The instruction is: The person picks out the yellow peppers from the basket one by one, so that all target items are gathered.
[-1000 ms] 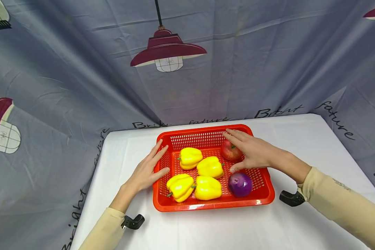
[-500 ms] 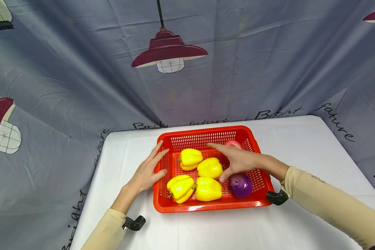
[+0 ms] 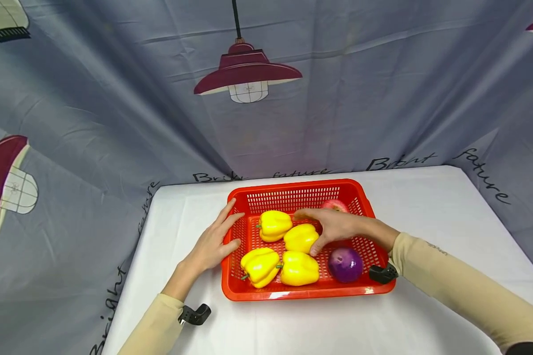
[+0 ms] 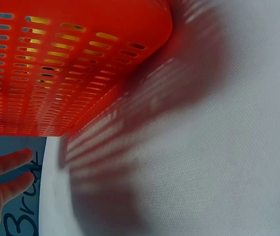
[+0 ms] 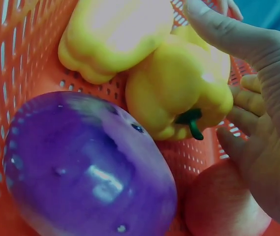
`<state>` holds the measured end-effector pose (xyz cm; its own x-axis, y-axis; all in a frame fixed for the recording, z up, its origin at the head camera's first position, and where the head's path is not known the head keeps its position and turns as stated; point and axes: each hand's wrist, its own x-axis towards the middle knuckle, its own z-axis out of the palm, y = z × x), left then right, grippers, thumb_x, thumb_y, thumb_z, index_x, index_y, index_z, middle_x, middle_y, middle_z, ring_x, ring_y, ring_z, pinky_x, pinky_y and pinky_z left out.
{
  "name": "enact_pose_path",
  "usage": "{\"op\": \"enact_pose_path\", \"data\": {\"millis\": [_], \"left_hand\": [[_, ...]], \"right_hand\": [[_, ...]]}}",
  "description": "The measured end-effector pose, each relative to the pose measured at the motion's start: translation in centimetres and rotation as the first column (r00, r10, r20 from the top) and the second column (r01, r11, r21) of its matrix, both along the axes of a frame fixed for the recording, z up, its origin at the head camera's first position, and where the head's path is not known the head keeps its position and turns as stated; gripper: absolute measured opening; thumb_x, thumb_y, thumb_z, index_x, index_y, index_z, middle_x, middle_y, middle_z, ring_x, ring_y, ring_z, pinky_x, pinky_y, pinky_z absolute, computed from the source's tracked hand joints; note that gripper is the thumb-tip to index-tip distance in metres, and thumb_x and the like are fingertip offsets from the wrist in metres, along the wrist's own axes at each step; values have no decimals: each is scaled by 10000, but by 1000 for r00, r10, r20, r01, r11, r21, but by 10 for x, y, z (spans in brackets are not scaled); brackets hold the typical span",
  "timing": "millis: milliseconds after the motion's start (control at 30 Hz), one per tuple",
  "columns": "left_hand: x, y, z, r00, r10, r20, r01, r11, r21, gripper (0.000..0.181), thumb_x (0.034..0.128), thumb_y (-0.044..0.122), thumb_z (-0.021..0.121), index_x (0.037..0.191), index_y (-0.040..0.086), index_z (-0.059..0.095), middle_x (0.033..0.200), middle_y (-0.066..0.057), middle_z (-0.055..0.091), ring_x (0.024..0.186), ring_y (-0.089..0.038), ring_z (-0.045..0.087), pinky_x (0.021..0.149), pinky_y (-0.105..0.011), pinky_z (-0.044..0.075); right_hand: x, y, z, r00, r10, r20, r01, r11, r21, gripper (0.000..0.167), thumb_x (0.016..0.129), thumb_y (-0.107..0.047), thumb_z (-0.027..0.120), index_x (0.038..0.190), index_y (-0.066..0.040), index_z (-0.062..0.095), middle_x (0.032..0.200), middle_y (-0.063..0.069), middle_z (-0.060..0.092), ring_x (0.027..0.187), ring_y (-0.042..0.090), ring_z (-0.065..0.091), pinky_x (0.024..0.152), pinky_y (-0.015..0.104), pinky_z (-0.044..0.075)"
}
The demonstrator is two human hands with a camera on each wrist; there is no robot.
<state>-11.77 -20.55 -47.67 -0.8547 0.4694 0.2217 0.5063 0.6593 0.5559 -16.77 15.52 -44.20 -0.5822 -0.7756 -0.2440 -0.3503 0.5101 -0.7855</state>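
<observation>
A red plastic basket (image 3: 308,296) holds several yellow bell peppers, a shiny purple rounded fruit (image 3: 345,265) and a red apple (image 3: 335,204). My right hand (image 3: 333,226) is curled round the middle yellow bell pepper (image 3: 300,237), thumb at its near side and fingers behind it. The right wrist view shows this bell pepper (image 5: 179,88) with its green stem beside my fingers. The apple lies partly hidden behind that hand. At the basket's left rim is my left hand (image 3: 209,246), fingers extended and spread; whether it presses the rim I cannot tell.
Other yellow bell peppers (image 3: 275,225) lie close around the gripped one, two of them along the near side (image 3: 299,268). The basket stands on a white-covered table (image 3: 417,212). A grey patterned curtain (image 3: 337,108) hangs behind it and at the sides.
My right hand has moved left from above the apple to the middle bell pepper and closed in round it. The left hand stays by the rim. The head view has shifted slightly.
</observation>
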Motion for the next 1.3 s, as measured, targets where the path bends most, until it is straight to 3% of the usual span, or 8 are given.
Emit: {"op": "enact_pose_path", "data": {"millis": [233,433,733,1000,1200,1300], "left_hand": [[-1,1,0,1000,11,17,-11,1000,11,624,831,257,559,1433,97,526,1680,-24,147,1380,-315,429,965,-579,472],[0,2,1,1000,12,22,-12,1000,14,627,833,253,560,1436,88,522,1679,-20,148,1386,-311,422,976,-587,462],[-1,1,-1,1000,8,21,-8,1000,26,626,828,238,574,1433,88,526,1681,-7,142,1390,-305,419,983,-585,457],[0,1,-1,1000,3,4,-3,999,35,624,819,222,580,1424,77,530,1678,-36,152,1373,-327,438,964,-593,468],[-1,1,-2,1000,4,3,-4,999,37,616,822,224,577,1419,81,533,1680,-23,147,1379,-316,432,968,-588,466],[-1,1,-3,1000,2,4,-2,999,33,615,825,226,577,1421,82,528,1682,-19,138,1383,-313,428,969,-583,468]], "right_hand": [[1,-6,-9,999,42,18,-42,999,13,1053,703,-436,904,1521,-51,364,1457,64,489,1255,200,490,1070,438,396],[1,-8,-16,999,44,9,-44,999,15,1055,692,-442,908,1528,-95,365,1475,32,482,1284,195,472,1092,451,372],[2,-14,-22,999,25,23,-25,1000,16,1122,651,-434,935,1537,-75,347,1496,66,464,1318,219,461,1099,442,362],[-1,-12,-24,999,4,40,-5,1000,30,960,668,-408,931,1458,-65,506,1326,3,595,1096,184,563,956,398,473],[-3,-9,-20,995,-51,84,54,998,-25,827,709,-336,900,1421,-92,559,1209,-20,632,999,201,582,866,390,509],[-3,-8,-19,997,-50,55,51,998,-31,804,706,-330,881,1410,-97,570,1188,-24,636,976,198,582,841,386,514]]}}
